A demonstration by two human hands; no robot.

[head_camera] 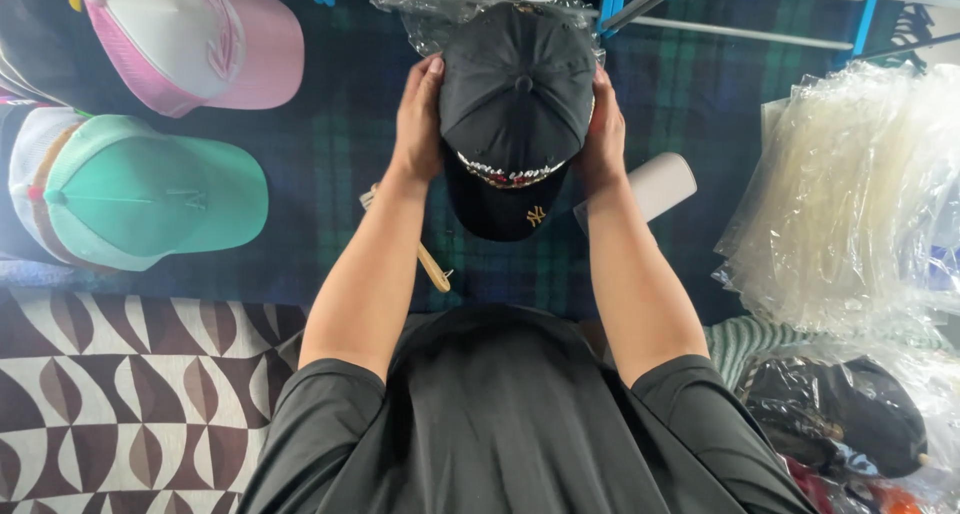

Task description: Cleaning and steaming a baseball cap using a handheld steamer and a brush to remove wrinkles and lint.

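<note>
**Two hands hold a black cap from both sides**

The person holds a black baseball cap [516,109] in the air in front of the body, above a dark plaid blanket [330,144]. The crown points up to the camera and the brim points back toward the person's chest. The left hand [418,124] is curled around the left side of the crown, fingers half closed and pressed on the fabric. The right hand [603,129] does the same on the right side, so the cap sits between the two palms. Behind the top of the cap there is a clear plastic bag [440,14]; I cannot tell if the cap is partly inside it.

I judge that the cap is light and easy to lift. The crown is soft cloth and will dent if it is squeezed, while the brim is stiffer and keeps its shape. The embroidery band near the brim should not be rubbed. The sides of the crown, or the edge of the brim, look like the safest places to take hold.

On the blanket to the left lie a pink and white cap [190,39] and a mint green cap [150,189]. To the right is a stack of clear plastic bags [850,194], and another black cap in a bag [835,414] lies lower right.
</note>
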